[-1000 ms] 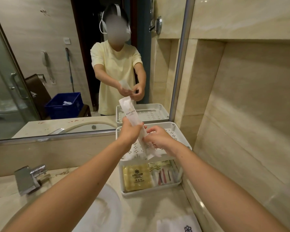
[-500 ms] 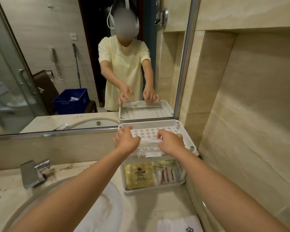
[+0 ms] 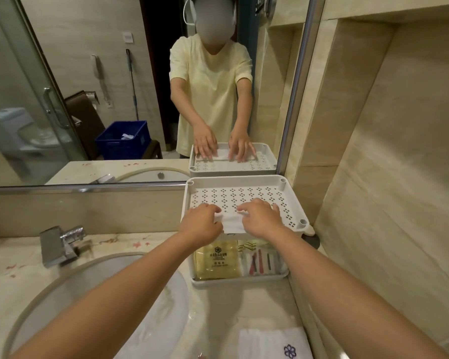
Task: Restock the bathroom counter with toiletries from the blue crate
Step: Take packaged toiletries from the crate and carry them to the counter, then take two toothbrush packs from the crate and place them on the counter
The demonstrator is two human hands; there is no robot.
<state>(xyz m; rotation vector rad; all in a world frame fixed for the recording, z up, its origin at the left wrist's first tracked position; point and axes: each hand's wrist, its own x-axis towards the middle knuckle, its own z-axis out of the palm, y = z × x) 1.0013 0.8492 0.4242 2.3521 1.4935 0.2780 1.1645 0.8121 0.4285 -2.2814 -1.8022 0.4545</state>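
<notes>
A white two-tier perforated rack (image 3: 244,187) stands on the counter against the mirror. A white toiletry packet (image 3: 231,224) lies flat along the front edge of the top shelf. My left hand (image 3: 201,225) presses on its left end and my right hand (image 3: 262,220) on its right end, fingers curled over it. The lower shelf holds a yellow packet (image 3: 215,260) and several small sachets (image 3: 262,260). The blue crate (image 3: 123,139) shows only in the mirror, behind me, with a white item inside.
A round white sink (image 3: 101,301) sits at the left with a chrome tap (image 3: 60,243). A folded white towel (image 3: 272,343) with a blue emblem lies at the counter's front right. The beige tiled wall (image 3: 386,151) closes the right side; the mirror (image 3: 88,86) is straight ahead.
The packet was held upright in both hands above the rack; it has since been lowered and laid flat on the top shelf, with both hands resting on its ends.
</notes>
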